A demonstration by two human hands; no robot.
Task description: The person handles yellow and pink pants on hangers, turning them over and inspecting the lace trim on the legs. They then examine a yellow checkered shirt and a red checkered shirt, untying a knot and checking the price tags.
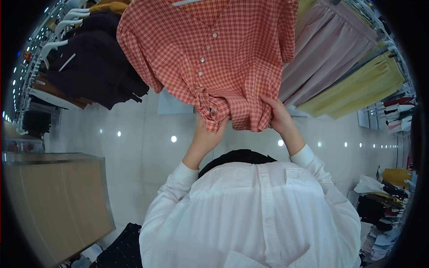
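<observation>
A red and white checked shirt [243, 58] with a row of pale buttons hangs in front of me, a white hanger [187, 2] showing at its neckline. Its lower hem is bunched and lifted towards me. My left hand [210, 131] is under the gathered front hem, its fingers mostly hidden behind the cloth and closed on it. On the other side, my right hand [279, 117] grips the hem near the side seam, thumb on top and the other fingers out of sight beneath the fabric.
Dark tops [96, 67] hang on a rack at the left. Pink trousers [328, 44] and a yellow skirt [357, 87] hang at the right. A wooden counter [58, 205] stands at the lower left. Folded clothes [377, 210] are piled at the lower right, above a shiny tiled floor [134, 178].
</observation>
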